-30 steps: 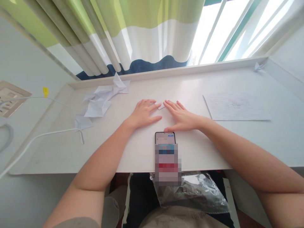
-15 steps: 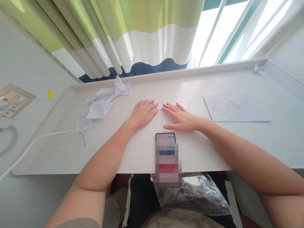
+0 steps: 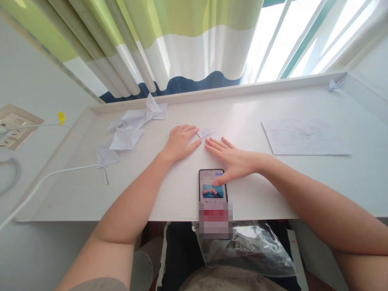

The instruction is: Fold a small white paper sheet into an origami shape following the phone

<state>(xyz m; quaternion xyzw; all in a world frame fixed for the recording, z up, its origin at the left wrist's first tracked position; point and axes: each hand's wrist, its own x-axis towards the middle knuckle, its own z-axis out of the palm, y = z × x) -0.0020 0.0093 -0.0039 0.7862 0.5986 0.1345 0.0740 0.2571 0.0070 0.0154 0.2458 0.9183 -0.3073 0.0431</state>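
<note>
A small folded piece of white paper (image 3: 206, 132) lies on the white desk (image 3: 178, 190) in front of me. My left hand (image 3: 181, 142) rests flat at its left side, fingertips touching its edge, the fingers stretched out. Just below and to the right of the paper is my right hand (image 3: 232, 158), open with its fingers spread and apart from the paper. Its thumb reaches over the screen of a phone (image 3: 212, 198), which lies at the desk's front edge and sticks out past it. The phone shows a picture of hands; its lower part is blurred out.
Several folded white papers (image 3: 127, 137) lie at the left, near a white cable (image 3: 72, 170). A lined, written sheet (image 3: 306, 137) is at the right, and a small folded paper (image 3: 335, 85) sits in the far right corner. Below the desk edge is a clear plastic bag (image 3: 251, 250).
My right hand has moved back from the folded paper toward me, its thumb now over the phone screen. More of the paper shows. My left hand has hardly moved.
</note>
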